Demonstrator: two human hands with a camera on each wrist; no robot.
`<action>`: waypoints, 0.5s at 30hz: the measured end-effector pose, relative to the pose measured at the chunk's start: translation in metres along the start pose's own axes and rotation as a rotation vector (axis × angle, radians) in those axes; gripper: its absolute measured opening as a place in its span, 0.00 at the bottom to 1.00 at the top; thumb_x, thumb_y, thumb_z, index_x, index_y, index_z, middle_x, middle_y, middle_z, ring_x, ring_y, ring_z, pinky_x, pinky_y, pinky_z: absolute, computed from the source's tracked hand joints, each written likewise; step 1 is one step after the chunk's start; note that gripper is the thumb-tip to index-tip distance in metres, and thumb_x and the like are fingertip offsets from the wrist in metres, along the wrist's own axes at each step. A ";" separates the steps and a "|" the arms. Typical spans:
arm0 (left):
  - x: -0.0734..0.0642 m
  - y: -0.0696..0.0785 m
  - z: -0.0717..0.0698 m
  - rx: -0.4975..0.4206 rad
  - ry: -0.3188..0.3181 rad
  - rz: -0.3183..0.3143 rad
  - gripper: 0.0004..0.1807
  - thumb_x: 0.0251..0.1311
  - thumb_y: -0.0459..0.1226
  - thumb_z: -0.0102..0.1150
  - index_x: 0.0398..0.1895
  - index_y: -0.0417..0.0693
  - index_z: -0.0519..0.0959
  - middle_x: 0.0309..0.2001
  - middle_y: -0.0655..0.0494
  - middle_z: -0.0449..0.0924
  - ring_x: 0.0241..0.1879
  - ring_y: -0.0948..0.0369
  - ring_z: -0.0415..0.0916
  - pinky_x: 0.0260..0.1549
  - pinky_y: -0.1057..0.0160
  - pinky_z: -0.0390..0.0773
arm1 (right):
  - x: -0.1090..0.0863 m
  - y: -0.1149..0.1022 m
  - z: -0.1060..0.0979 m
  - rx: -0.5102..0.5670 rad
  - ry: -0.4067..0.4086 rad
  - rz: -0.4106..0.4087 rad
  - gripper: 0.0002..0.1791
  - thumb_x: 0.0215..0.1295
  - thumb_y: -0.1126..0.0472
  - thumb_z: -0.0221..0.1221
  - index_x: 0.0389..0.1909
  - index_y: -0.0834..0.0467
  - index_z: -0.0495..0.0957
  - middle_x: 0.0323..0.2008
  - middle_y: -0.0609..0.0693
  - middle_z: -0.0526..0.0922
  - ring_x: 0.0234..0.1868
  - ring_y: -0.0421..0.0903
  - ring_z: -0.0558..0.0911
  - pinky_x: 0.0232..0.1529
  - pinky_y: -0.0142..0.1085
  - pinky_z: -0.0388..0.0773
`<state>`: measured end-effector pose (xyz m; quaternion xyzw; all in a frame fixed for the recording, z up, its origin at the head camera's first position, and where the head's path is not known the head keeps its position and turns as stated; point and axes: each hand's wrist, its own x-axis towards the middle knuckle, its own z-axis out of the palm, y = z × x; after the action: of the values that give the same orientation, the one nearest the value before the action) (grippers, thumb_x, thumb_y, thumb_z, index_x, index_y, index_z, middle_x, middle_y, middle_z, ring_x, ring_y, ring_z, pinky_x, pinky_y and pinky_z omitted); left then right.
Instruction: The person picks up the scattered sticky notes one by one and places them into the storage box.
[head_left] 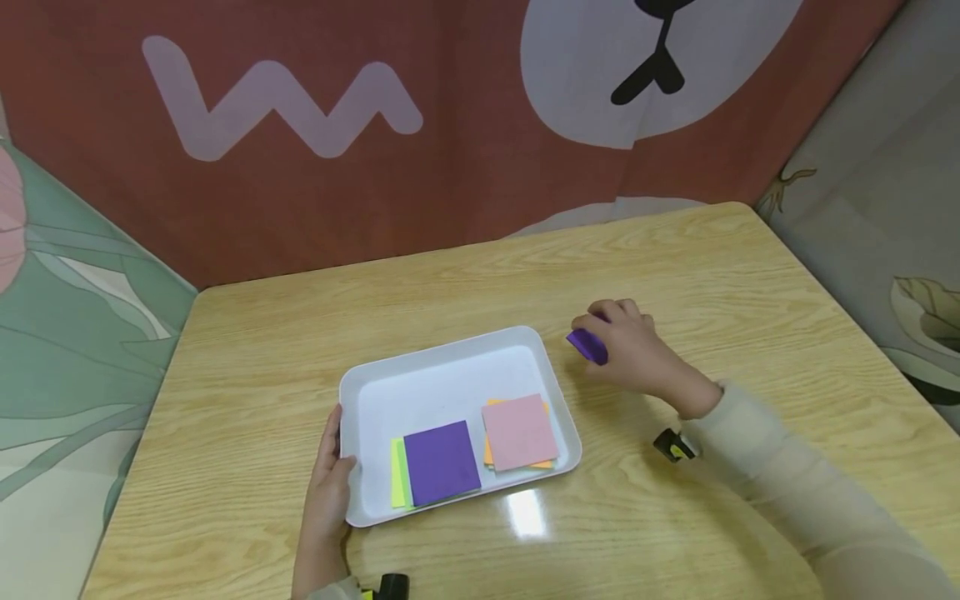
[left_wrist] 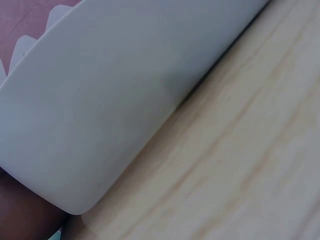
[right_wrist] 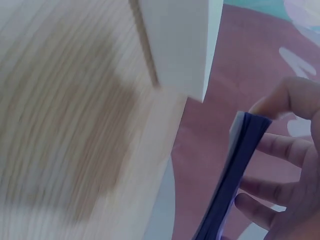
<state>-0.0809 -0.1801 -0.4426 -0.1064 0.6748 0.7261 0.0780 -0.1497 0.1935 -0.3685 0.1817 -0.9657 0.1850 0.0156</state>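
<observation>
My right hand (head_left: 628,346), off the tray's right side, pinches a thin purple packet (right_wrist: 232,175) that looks like folded or layered paper, with a pale strip along one edge. At the left end of the white tray (head_left: 442,362), my left hand (head_left: 327,492) holds the rim, thumb at the edge and fingers along the outer wall. Inside the tray lies a purple paper square (head_left: 442,462) over yellow and green ones (head_left: 397,475). A pink paper square (head_left: 520,432) rests beside it on orange ones (head_left: 487,454). Only part of the left hand shows in the left wrist view.
The tray stands on a wood-grain table (head_left: 262,350). A red-brown printed curtain (head_left: 465,167) hangs behind the far edge, with patterned cloth (head_left: 90,333) at the left. Black wrist devices (head_left: 671,446) sit at both cuffs.
</observation>
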 end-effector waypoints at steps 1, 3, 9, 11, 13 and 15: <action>0.000 0.000 0.000 0.000 0.002 0.001 0.38 0.53 0.23 0.25 0.67 0.62 0.43 0.67 0.60 0.36 0.61 0.60 0.42 0.51 0.72 0.55 | 0.000 -0.002 0.001 0.004 -0.005 -0.008 0.27 0.39 0.60 0.62 0.47 0.58 0.72 0.48 0.61 0.66 0.48 0.59 0.59 0.38 0.52 0.58; 0.000 0.000 0.000 0.001 0.000 0.001 0.38 0.53 0.23 0.25 0.66 0.62 0.43 0.67 0.60 0.36 0.61 0.60 0.42 0.52 0.71 0.54 | 0.000 -0.005 0.003 0.008 -0.007 -0.026 0.27 0.38 0.60 0.62 0.47 0.58 0.72 0.48 0.60 0.66 0.47 0.59 0.60 0.38 0.52 0.58; 0.001 -0.001 0.000 -0.005 -0.011 0.001 0.38 0.53 0.23 0.25 0.66 0.62 0.42 0.67 0.60 0.35 0.62 0.60 0.41 0.53 0.69 0.53 | -0.003 -0.015 0.008 0.008 -0.004 -0.071 0.27 0.37 0.60 0.63 0.45 0.57 0.73 0.48 0.59 0.67 0.46 0.57 0.61 0.37 0.51 0.59; 0.001 -0.001 -0.001 -0.003 -0.005 0.000 0.38 0.53 0.23 0.25 0.66 0.62 0.43 0.67 0.60 0.35 0.62 0.60 0.41 0.54 0.69 0.53 | -0.003 -0.019 0.009 0.013 -0.005 -0.098 0.26 0.38 0.59 0.63 0.44 0.56 0.74 0.48 0.60 0.67 0.47 0.56 0.61 0.37 0.50 0.59; 0.001 -0.001 -0.001 0.002 -0.001 -0.002 0.38 0.53 0.23 0.25 0.66 0.62 0.43 0.67 0.61 0.36 0.62 0.61 0.41 0.54 0.69 0.52 | -0.004 -0.023 0.011 0.017 -0.013 -0.127 0.25 0.38 0.58 0.64 0.44 0.55 0.74 0.48 0.59 0.67 0.47 0.55 0.61 0.38 0.50 0.59; 0.002 -0.002 -0.001 0.003 0.004 -0.005 0.38 0.53 0.23 0.25 0.66 0.63 0.44 0.67 0.62 0.36 0.62 0.62 0.40 0.55 0.68 0.50 | -0.005 -0.027 0.013 0.016 -0.022 -0.156 0.25 0.39 0.58 0.63 0.44 0.55 0.74 0.48 0.59 0.68 0.48 0.55 0.61 0.37 0.50 0.59</action>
<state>-0.0821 -0.1814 -0.4450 -0.1092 0.6757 0.7248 0.0786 -0.1345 0.1671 -0.3711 0.2587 -0.9471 0.1889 0.0178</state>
